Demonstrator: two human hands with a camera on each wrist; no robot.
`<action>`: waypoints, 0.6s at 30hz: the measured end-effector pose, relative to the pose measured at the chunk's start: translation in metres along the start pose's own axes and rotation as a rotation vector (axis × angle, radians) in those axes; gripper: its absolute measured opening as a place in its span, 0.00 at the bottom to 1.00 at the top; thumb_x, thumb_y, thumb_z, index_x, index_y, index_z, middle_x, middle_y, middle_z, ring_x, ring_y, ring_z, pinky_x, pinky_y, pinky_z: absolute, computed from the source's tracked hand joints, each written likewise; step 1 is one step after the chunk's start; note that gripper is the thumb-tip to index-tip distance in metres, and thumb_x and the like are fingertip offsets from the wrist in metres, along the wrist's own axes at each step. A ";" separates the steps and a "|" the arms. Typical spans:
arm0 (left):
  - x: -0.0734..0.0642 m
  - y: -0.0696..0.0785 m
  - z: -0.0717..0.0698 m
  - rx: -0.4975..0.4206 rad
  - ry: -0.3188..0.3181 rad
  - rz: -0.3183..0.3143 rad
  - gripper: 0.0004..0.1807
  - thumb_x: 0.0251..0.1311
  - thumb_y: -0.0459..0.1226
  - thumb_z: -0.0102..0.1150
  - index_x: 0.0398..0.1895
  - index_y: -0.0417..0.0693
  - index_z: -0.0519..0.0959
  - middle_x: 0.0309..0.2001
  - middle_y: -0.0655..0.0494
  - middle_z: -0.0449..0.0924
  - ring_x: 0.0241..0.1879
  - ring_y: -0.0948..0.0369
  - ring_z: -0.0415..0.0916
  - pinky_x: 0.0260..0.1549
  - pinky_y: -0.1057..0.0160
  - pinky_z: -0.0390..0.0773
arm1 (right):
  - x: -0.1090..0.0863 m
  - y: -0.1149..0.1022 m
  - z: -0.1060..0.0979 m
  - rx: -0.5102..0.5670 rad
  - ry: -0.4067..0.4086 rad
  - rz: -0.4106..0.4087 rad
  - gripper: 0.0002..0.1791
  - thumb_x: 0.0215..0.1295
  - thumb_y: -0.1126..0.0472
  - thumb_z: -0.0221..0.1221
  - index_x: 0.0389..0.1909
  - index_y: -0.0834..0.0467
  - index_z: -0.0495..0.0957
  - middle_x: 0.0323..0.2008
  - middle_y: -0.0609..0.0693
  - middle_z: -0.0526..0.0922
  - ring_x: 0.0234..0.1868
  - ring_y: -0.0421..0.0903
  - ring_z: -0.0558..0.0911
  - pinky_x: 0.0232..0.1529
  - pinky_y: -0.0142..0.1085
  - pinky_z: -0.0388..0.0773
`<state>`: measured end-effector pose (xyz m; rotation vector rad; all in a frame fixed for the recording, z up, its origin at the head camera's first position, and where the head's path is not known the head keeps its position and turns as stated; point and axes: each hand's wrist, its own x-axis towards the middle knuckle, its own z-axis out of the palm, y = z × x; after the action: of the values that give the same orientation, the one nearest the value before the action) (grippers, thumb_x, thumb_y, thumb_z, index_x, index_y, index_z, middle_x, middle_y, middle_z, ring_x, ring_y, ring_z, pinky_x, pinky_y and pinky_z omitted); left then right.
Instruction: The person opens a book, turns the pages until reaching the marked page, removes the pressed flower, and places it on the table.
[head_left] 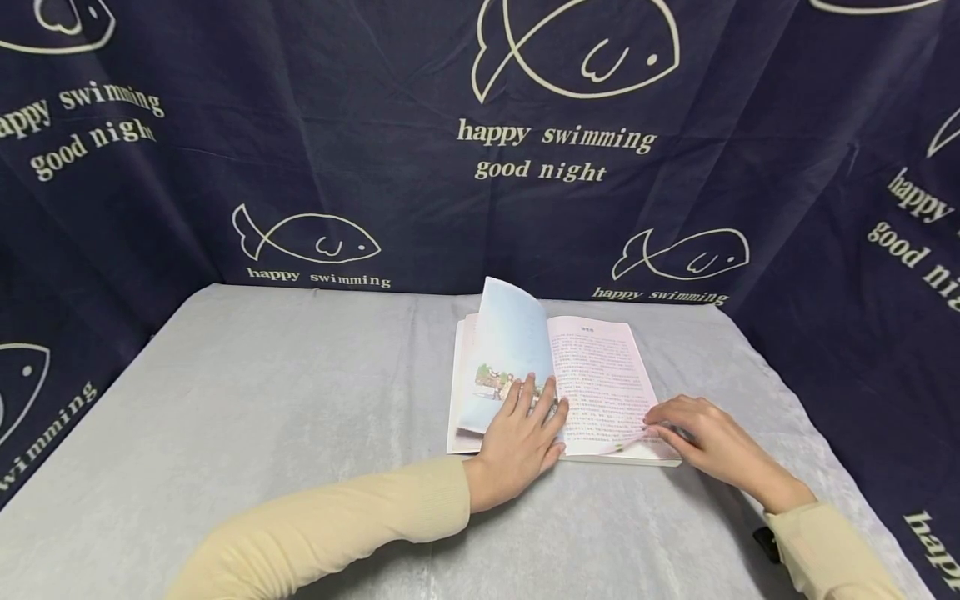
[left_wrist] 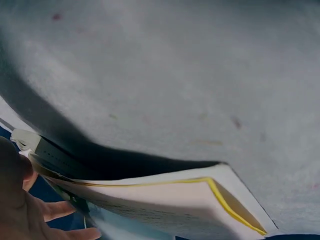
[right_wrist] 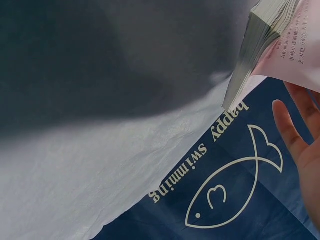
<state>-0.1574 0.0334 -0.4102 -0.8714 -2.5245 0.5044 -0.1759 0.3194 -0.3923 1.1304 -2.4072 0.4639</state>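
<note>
An open book (head_left: 600,392) lies on the grey cloth, with pink printed pages on its right side. On its left side, a pale blue illustrated page (head_left: 513,325) stands partly raised. My left hand (head_left: 519,437) rests on the lower part of that page near the spine, with fingers spread and straight. At the lower right corner, my right hand (head_left: 708,437) pinches the edge of a pink page (right_wrist: 295,60), whose bottom corner curls up off the pages below. In the left wrist view, the left fingers (left_wrist: 57,209) touch the book beside its spine.
Grey cloth (head_left: 300,392) covers the table around the book. A dark blue curtain (head_left: 420,208) with white fish outlines and lettering hangs behind and at both sides. A small black object (head_left: 767,544) shows beside the right sleeve.
</note>
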 end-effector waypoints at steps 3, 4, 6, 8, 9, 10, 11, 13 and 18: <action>0.000 0.000 0.000 0.013 -0.039 0.024 0.30 0.66 0.57 0.26 0.65 0.55 0.58 0.67 0.48 0.56 0.65 0.47 0.57 0.63 0.51 0.56 | 0.000 0.002 0.000 0.003 0.001 -0.023 0.17 0.39 0.73 0.65 0.33 0.56 0.81 0.33 0.45 0.83 0.37 0.41 0.79 0.43 0.29 0.66; 0.000 0.000 0.000 0.014 -0.048 0.029 0.30 0.66 0.57 0.25 0.65 0.54 0.59 0.67 0.48 0.57 0.64 0.47 0.58 0.63 0.52 0.56 | 0.000 0.002 -0.001 0.007 0.006 -0.030 0.17 0.38 0.74 0.64 0.33 0.57 0.81 0.33 0.45 0.83 0.37 0.41 0.79 0.43 0.29 0.66; 0.000 0.000 0.000 0.018 -0.059 0.041 0.30 0.67 0.56 0.24 0.65 0.53 0.60 0.66 0.47 0.58 0.63 0.47 0.60 0.62 0.52 0.56 | 0.001 0.003 -0.001 0.022 0.024 -0.043 0.19 0.35 0.77 0.63 0.33 0.58 0.81 0.33 0.46 0.82 0.37 0.41 0.79 0.44 0.27 0.65; 0.000 0.001 0.000 0.016 -0.058 0.046 0.30 0.67 0.56 0.24 0.64 0.52 0.61 0.65 0.48 0.61 0.62 0.48 0.61 0.62 0.52 0.56 | 0.001 0.003 -0.001 0.036 0.040 -0.052 0.19 0.35 0.77 0.62 0.33 0.58 0.81 0.33 0.47 0.82 0.37 0.42 0.78 0.45 0.26 0.64; 0.000 0.001 0.000 0.015 -0.052 0.044 0.30 0.67 0.56 0.24 0.63 0.52 0.62 0.64 0.48 0.62 0.61 0.49 0.63 0.62 0.53 0.57 | 0.001 0.004 -0.001 0.042 0.046 -0.057 0.17 0.37 0.76 0.62 0.33 0.58 0.81 0.33 0.47 0.82 0.37 0.42 0.78 0.46 0.26 0.64; 0.000 0.001 0.000 0.013 -0.047 0.043 0.30 0.67 0.56 0.24 0.63 0.51 0.63 0.63 0.48 0.63 0.60 0.49 0.64 0.61 0.53 0.57 | 0.001 0.004 -0.002 0.048 0.049 -0.059 0.14 0.41 0.74 0.61 0.32 0.59 0.81 0.34 0.47 0.82 0.38 0.43 0.78 0.46 0.26 0.64; 0.000 0.001 0.000 0.012 -0.043 0.043 0.30 0.67 0.56 0.24 0.63 0.51 0.63 0.62 0.48 0.65 0.59 0.50 0.65 0.61 0.53 0.57 | 0.001 0.005 -0.002 0.052 0.054 -0.063 0.09 0.47 0.71 0.60 0.32 0.59 0.81 0.34 0.48 0.82 0.38 0.43 0.78 0.46 0.26 0.64; 0.000 0.002 0.000 0.014 -0.035 0.041 0.30 0.67 0.56 0.25 0.62 0.51 0.64 0.61 0.48 0.67 0.57 0.51 0.67 0.60 0.54 0.58 | 0.002 0.005 -0.002 0.050 0.058 -0.070 0.06 0.60 0.61 0.56 0.31 0.58 0.81 0.34 0.47 0.82 0.38 0.43 0.78 0.46 0.26 0.64; 0.002 0.004 0.001 0.022 -0.028 0.022 0.31 0.66 0.58 0.25 0.61 0.51 0.65 0.58 0.49 0.70 0.53 0.53 0.70 0.57 0.55 0.61 | 0.004 0.005 -0.001 0.018 0.087 -0.073 0.24 0.69 0.46 0.42 0.29 0.57 0.80 0.33 0.46 0.82 0.37 0.42 0.77 0.44 0.28 0.65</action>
<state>-0.1574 0.0373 -0.4117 -0.8913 -2.5317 0.5540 -0.1818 0.3200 -0.3898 1.1767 -2.2835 0.5010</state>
